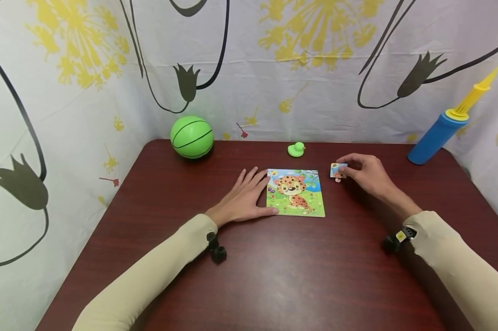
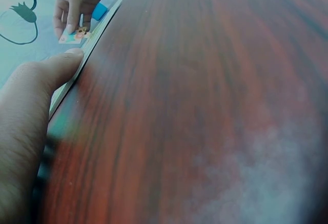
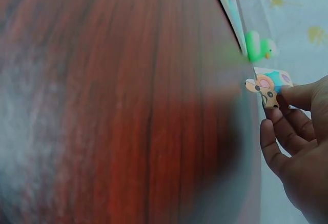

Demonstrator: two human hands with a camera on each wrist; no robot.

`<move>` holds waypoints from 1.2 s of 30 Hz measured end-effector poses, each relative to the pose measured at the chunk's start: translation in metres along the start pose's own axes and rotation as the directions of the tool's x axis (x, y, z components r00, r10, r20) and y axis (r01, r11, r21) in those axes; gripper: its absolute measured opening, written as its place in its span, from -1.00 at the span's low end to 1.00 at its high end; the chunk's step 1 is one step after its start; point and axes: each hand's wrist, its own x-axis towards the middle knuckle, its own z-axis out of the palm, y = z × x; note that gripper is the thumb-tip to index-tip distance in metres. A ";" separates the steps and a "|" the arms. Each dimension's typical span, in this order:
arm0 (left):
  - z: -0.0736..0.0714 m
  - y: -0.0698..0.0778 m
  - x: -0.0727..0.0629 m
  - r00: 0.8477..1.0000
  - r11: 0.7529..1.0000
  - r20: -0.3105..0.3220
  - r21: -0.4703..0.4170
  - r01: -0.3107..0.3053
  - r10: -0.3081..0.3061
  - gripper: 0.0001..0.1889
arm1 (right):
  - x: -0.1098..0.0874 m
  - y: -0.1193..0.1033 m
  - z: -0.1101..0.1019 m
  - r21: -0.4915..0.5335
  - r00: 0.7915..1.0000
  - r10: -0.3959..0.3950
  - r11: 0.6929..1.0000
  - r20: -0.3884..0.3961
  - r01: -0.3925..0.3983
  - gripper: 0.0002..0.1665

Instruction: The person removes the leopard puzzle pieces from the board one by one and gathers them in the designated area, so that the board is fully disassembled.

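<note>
A square puzzle board (image 1: 296, 193) with a spotted leopard cub picture lies on the table in the head view. My left hand (image 1: 246, 197) rests at its left side, fingers stretched out and the thumb on the lower left corner. To the right of the board, my right hand (image 1: 366, 172) pinches a small puzzle piece (image 1: 336, 171) between thumb and fingers, held up off the table. In the right wrist view the piece (image 3: 266, 88) shows part of an animal's head and a rounded tab. The left wrist view has the thumb (image 2: 64, 67) against the board's edge.
Behind the board sits a green toy duck (image 1: 296, 149). A green ball (image 1: 192, 137) stands at the back left of the dark red table (image 1: 274, 271). At the back right, a blue and yellow hand pump (image 1: 439, 133) leans against the patterned cloth (image 1: 240, 59).
</note>
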 end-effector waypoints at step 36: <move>-0.001 0.001 0.000 1.000 1.000 0.010 0.018 0.000 -0.001 0.14 | 0.013 0.001 0.018 -0.164 0.998 -0.026 0.986 0.052 0.034 -0.76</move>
